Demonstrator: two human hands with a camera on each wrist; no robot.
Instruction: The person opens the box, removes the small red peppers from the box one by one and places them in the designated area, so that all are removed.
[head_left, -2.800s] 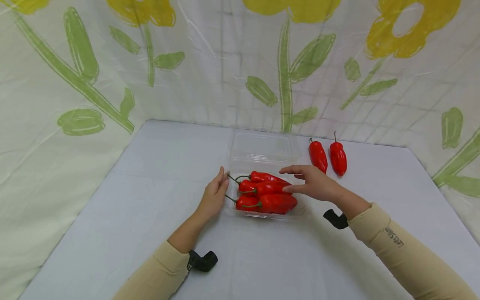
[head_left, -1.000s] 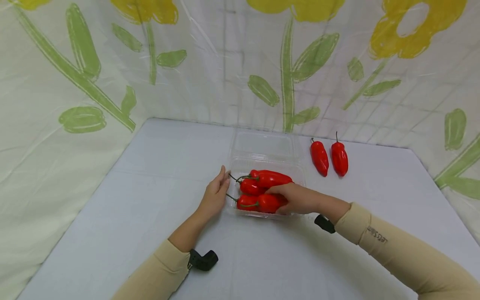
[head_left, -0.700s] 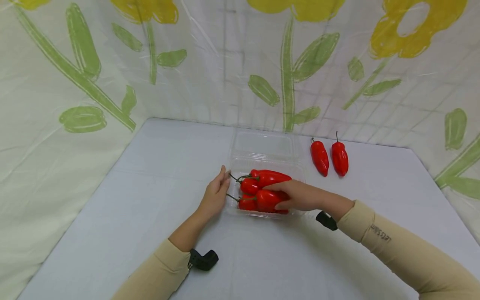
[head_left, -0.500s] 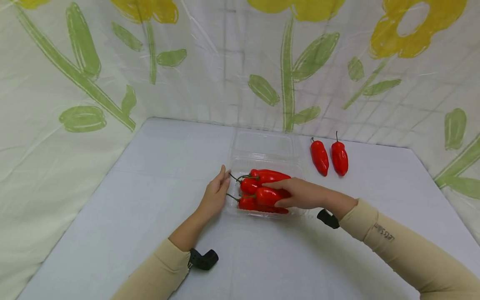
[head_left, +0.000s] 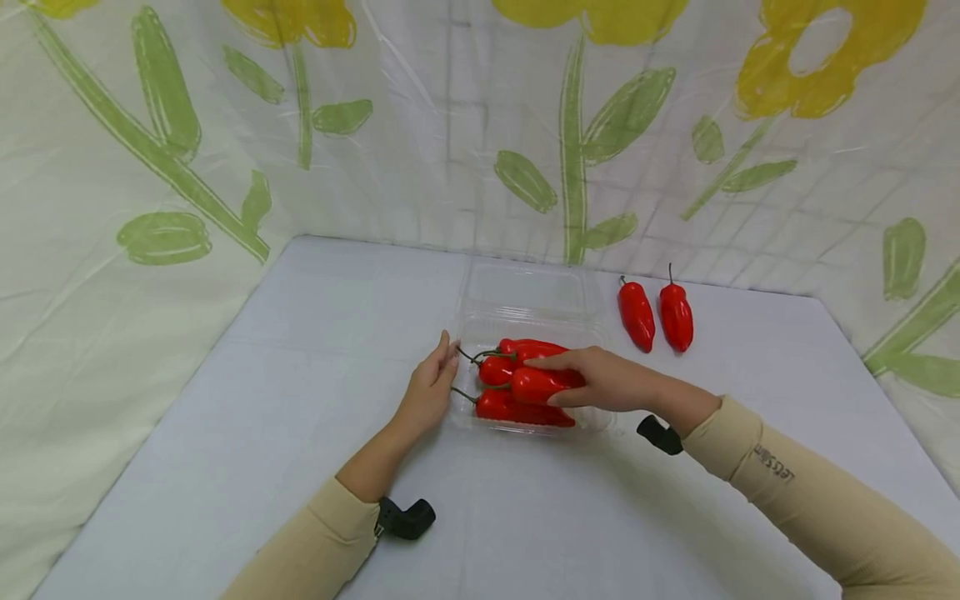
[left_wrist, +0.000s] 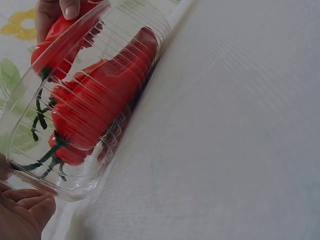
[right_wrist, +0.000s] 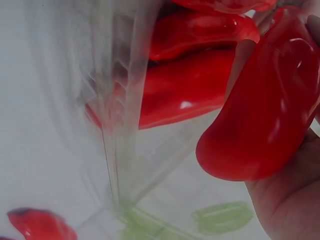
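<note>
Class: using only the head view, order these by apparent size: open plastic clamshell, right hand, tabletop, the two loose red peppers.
1. Tabletop
2. Open plastic clamshell
3. Right hand
4. Left loose red pepper and right loose red pepper: too alike to rank.

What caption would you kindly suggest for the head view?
Right hand holding a red pepper at an open clear container of peppers, left hand beside it.

Seven peppers (head_left: 521, 408) are seen: four in one box (head_left: 555, 327), one gripped by one right hand (head_left: 603, 379), two laid on one table (head_left: 300, 400). One left hand (head_left: 425, 396), two sleeves (head_left: 806, 492) and two wrist cameras (head_left: 410, 522) are also counted, and four flowers (head_left: 327, 23) are shown behind.
</note>
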